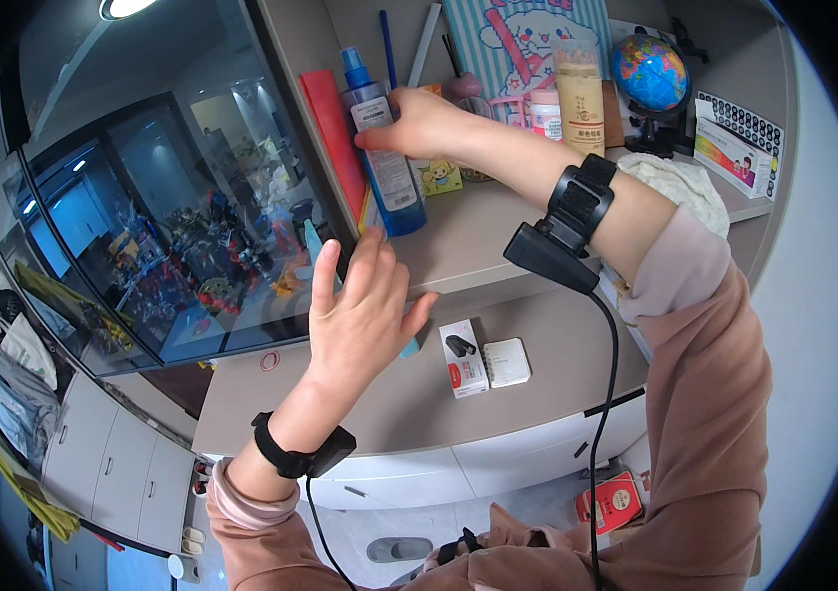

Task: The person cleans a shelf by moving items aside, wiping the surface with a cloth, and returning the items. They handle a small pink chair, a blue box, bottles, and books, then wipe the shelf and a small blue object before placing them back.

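Observation:
My right hand (419,122) grips a blue spray bottle (393,181) by its upper part, thumb and fingers around it. The bottle stands upright on the shelf, beside a red folder or book (334,140). My left hand (360,310) is raised below the bottle with fingers apart, holding nothing; its fingertips are close to the bottle's base and to thin items at the shelf's left end. A small green and yellow box (441,177) stands right of the bottle. Below on the desktop lie a stapler box (465,358) and a small spiral notepad (509,362).
The shelf (478,236) also bears a tube of colored pencils (581,111), a pink-lidded white jar (545,118), a globe (650,74), a white cloth (677,185) and a white box (733,155). A glass cabinet door (190,221) rises at left. Cables hang from both wrist devices.

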The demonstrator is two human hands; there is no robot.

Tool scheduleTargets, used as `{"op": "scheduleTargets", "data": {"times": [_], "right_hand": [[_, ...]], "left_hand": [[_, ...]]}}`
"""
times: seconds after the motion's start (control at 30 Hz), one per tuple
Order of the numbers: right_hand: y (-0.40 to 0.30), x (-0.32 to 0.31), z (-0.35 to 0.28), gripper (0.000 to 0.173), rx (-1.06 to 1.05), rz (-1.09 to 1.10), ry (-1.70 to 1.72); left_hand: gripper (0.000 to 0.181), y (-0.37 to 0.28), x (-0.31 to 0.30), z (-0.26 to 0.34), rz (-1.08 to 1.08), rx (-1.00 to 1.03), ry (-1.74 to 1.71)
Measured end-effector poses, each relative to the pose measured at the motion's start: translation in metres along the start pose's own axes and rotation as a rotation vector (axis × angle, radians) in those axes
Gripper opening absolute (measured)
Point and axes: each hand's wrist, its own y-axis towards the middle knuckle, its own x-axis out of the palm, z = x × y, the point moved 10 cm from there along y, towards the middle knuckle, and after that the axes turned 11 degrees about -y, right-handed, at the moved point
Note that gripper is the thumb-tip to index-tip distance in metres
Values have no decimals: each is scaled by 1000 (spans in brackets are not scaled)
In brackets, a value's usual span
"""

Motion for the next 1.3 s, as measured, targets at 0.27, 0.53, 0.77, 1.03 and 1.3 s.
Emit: {"op": "scheduleTargets", "data": {"times": [0.27,0.53,0.77,1.03,1.3], "right_hand": [[1,-9,3,64,-55,8,-88],[-11,-99,16,70,0,325,-405],[-23,-118,61,66,74,342,-620],[-19,-107,91,59,161,343,-587],[-79,-128,38,45,-168,434,-748]], "left_hand": [[38,1,0,0,11,-8,-15],[38,0,-1,0,2,-7,-9],[39,1,-3,0,16,-17,5],[38,1,-3,0,5,-28,-6],[37,0,-4,-2,14,-38,-63]]}}
